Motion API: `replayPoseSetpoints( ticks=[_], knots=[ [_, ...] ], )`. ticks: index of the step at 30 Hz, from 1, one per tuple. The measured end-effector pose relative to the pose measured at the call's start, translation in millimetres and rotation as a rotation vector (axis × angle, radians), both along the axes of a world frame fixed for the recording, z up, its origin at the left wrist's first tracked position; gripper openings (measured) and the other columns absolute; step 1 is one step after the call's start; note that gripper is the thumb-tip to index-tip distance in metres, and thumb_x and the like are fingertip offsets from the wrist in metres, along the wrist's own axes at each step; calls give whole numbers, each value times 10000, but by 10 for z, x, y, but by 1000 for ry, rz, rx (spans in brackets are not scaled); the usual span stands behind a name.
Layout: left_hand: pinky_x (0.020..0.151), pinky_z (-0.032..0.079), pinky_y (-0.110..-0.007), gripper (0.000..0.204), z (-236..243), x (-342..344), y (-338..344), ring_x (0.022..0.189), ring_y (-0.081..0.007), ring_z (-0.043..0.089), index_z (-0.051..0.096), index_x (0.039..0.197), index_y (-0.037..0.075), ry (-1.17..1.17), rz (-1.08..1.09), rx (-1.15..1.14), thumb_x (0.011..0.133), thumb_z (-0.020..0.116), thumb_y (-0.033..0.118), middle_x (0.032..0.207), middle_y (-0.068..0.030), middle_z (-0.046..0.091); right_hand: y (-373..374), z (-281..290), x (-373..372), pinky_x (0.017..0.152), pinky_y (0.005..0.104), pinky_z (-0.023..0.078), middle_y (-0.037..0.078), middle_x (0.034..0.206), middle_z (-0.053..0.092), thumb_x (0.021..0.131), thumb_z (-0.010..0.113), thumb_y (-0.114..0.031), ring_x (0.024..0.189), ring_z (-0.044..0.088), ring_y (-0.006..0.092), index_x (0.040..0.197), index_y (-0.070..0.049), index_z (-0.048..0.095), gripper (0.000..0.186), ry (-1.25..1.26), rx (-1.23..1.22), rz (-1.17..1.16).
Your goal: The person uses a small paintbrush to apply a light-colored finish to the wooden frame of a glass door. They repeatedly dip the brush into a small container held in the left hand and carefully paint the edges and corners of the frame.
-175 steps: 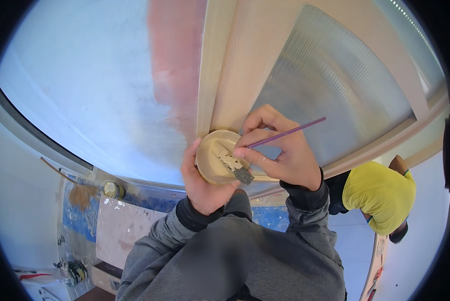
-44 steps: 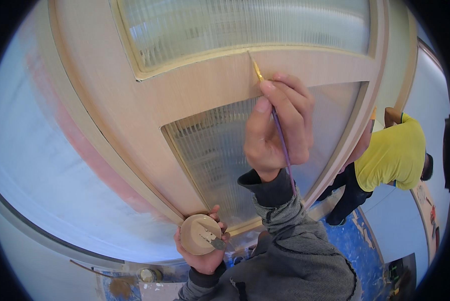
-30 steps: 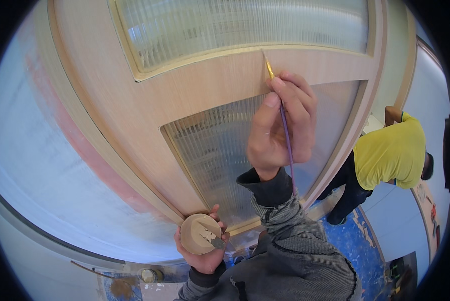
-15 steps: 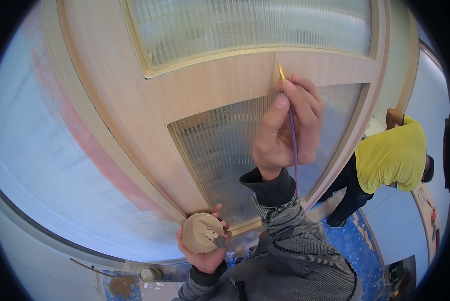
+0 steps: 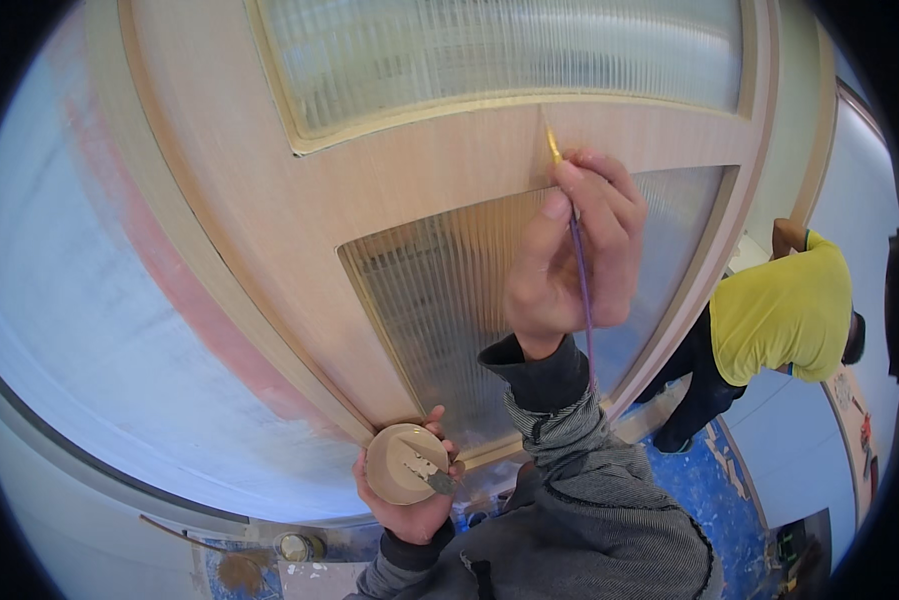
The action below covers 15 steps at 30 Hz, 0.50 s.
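Observation:
A fine paintbrush (image 5: 554, 148) with a purple handle and gold ferrule is pinched in my right hand (image 5: 569, 260). Its tip points up at the wooden rail (image 5: 449, 150) between two ribbed glass panes of a pale wooden door; whether it touches the wood is hard to make out. Down at lower centre, my left hand (image 5: 409, 520) cups a small round beige bowl (image 5: 381, 480) from below, fingers curled around its right side. Across the bowl lies a flat, pointed piece with whitish and grey patches (image 5: 427, 470), possibly a small scraper.
A person in a yellow shirt (image 5: 779, 310) bends over at the right, near a pale bench. The wall (image 5: 89, 280) at left carries a pinkish stripe. Blue sheeting (image 5: 714, 500) covers the floor. A tin (image 5: 297, 547) and a brush with brown bristles (image 5: 239, 572) sit at lower left.
The brush tip has shifted slightly left along the rail, with my right fingers tilting a little. My left hand and the bowl stay almost in place.

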<state>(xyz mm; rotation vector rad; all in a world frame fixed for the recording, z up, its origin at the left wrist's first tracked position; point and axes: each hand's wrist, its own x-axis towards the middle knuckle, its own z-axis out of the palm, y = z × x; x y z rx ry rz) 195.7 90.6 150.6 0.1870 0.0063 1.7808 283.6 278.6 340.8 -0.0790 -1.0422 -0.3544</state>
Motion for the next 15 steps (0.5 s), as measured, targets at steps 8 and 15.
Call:
replayPoseSetpoints(
  ticks=[8,15],
  knots=[
    [792,457,-382,1007,33,13,3,1073,-290,526,201,1494,-126,-37,-22,4,896,503,626,1240,-127,516,-46,-3,-8,883,359,514,68,933,703,703,728,54,1027,627,299,1023,-50,745,337,-73,-4,-52],
    [779,454,-373,1010,31,17,5,1062,-286,530,209,1491,-130,-27,-5,-4,895,498,633,1224,-125,523,-104,19,-23,897,351,502,31,920,715,699,745,41,1054,612,290,1026,-77,751,348,-130,10,-55]
  ],
)
